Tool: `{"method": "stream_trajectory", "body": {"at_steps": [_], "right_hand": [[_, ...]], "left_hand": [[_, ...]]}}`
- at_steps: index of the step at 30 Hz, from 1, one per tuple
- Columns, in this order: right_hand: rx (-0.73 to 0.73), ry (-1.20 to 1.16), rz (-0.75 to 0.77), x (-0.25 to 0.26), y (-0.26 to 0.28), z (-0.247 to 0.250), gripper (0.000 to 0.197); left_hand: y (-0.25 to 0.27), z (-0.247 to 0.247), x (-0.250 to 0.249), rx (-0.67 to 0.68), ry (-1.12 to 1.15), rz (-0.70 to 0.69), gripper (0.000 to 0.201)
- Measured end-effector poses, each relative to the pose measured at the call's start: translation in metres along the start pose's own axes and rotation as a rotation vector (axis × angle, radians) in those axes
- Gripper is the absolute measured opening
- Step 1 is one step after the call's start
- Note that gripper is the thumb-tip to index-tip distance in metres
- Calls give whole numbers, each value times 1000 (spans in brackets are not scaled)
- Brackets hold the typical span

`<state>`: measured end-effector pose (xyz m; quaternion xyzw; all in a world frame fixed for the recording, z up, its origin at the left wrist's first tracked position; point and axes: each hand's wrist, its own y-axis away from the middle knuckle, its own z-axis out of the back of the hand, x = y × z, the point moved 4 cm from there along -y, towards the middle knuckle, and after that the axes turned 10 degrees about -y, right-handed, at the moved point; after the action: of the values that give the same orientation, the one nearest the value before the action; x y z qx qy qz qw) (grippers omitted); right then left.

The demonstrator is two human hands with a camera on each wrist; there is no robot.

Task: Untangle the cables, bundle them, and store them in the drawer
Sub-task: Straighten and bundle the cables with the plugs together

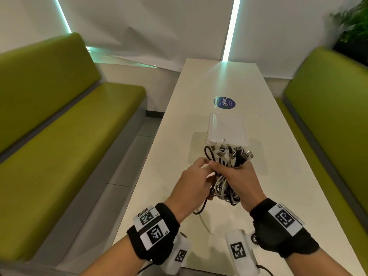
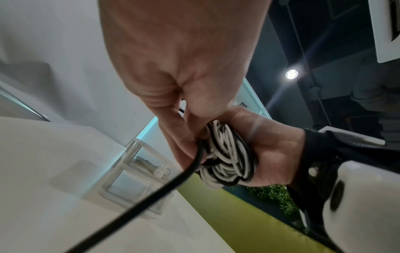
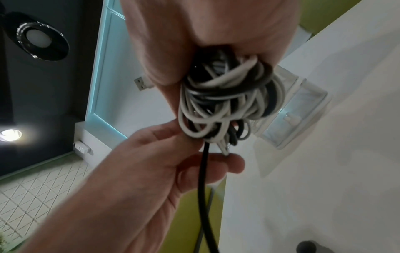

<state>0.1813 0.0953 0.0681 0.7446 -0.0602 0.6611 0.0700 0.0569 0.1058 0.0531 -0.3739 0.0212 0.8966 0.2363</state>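
The right hand [image 1: 237, 180] clamped the cable bundle [image 1: 227, 166]; the left hand [image 1: 194, 181] pinched one black cable [image 3: 202, 188]. Tugging it could tighten knots (or spill loops onto the tabletop [image 1: 268, 176]).

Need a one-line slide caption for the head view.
Right hand grips a black-and-white cable bundle while left hand pinches a black cable.
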Motion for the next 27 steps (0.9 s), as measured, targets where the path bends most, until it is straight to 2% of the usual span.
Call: {"method": "stream_trajectory", "body": {"at_steps": [4, 6, 8, 9, 11, 12, 13, 14, 15, 16, 19, 22, 25, 27], "right_hand": [[73, 37, -51, 8, -5, -1, 16], [77, 31, -52, 12, -6, 0, 15], [55, 3, -47, 14, -6, 1, 15], [40, -24, -56, 15, -6, 1, 15], [32, -84, -95, 14, -5, 1, 16], [28, -121, -117, 13, -5, 1, 17], [17, -159, -129, 12, -5, 2, 16], [2, -191, -132, 12, -5, 4, 14], [-10, -219, -129, 12, -6, 6, 14], [-13, -237, -126, 13, -6, 8, 16], [27, -250, -121, 20, -5, 8, 20], [63, -361, -185, 21, -1, 8, 4], [132, -507, -232, 23, 5, 6, 6], [165, -518, -225, 26, 7, 8, 11]], "left_hand": [[-4, 3, 1, 26, 85, 23, 37], [-7, 3, 1, 21, 3, 8, 33], [-7, 4, -2, -40, -122, -16, 33], [-7, 3, -3, -80, -159, -28, 37], [-4, 0, 0, -91, -86, 41, 61], [-2, -2, 6, -37, 32, 115, 72], [0, -6, 10, 24, 167, 161, 74], [3, -9, 14, 87, 280, 175, 63], [9, -11, 14, 152, 329, 158, 42], [14, -13, 16, 196, 360, 140, 37], [27, -18, 26, 281, 442, 160, 48], [31, -12, 38, 320, 374, 118, 47], [36, -7, 51, 369, 306, 60, 39], [39, -1, 62, 404, 271, 48, 35]]}}
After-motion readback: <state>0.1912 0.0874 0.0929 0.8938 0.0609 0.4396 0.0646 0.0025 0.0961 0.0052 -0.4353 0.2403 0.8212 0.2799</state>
